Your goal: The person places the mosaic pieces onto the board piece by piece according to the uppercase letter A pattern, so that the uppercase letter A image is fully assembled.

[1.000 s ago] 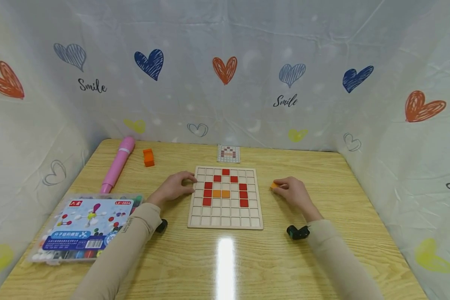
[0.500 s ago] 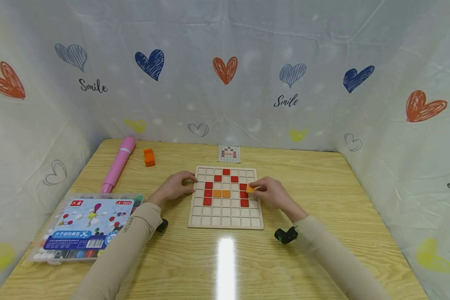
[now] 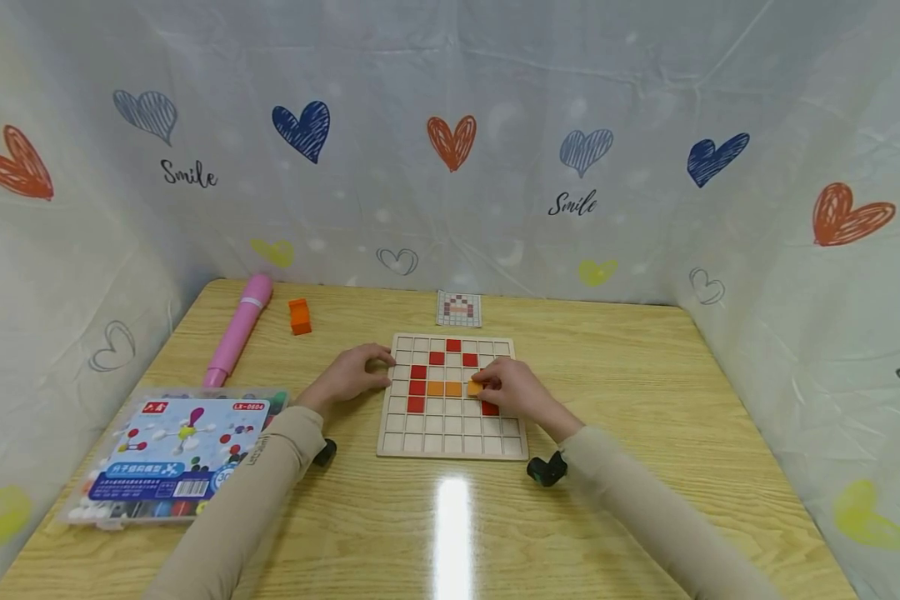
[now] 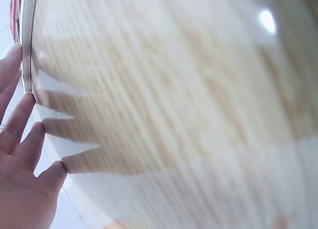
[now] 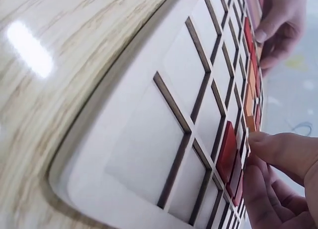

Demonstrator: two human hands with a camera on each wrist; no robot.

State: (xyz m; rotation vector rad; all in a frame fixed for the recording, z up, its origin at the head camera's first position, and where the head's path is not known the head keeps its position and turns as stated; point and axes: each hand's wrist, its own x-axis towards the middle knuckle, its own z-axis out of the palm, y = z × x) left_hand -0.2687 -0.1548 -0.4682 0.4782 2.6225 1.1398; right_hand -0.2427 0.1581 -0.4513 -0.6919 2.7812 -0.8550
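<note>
On the table lies a wooden grid board (image 3: 442, 446) with red tiles (image 3: 416, 388) and two orange tiles (image 3: 444, 389) in its cells. My right hand (image 3: 517, 387) pinches another orange tile (image 3: 475, 389) between thumb and fingertips, down at the cell right of those two. That hand covers part of the right red column. In the right wrist view the thumb (image 5: 278, 147) sits right at the grid. My left hand (image 3: 348, 377) rests at the board's left edge, thumb and fingers loosely bent. Its fingertips (image 4: 37, 127) meet the table beside the rim in the left wrist view.
Behind the board lies a small card (image 3: 459, 309) printed with a similar tile pattern. At the left are a clear plastic case (image 3: 172, 458) of molecular model parts, a pink stick-shaped thing (image 3: 237, 333) and an orange block (image 3: 299, 317). A printed curtain encloses the table.
My right hand has carried the orange tile leftward from beside the board, over its right edge, to the row of orange tiles. The left hand has stayed at the left edge.
</note>
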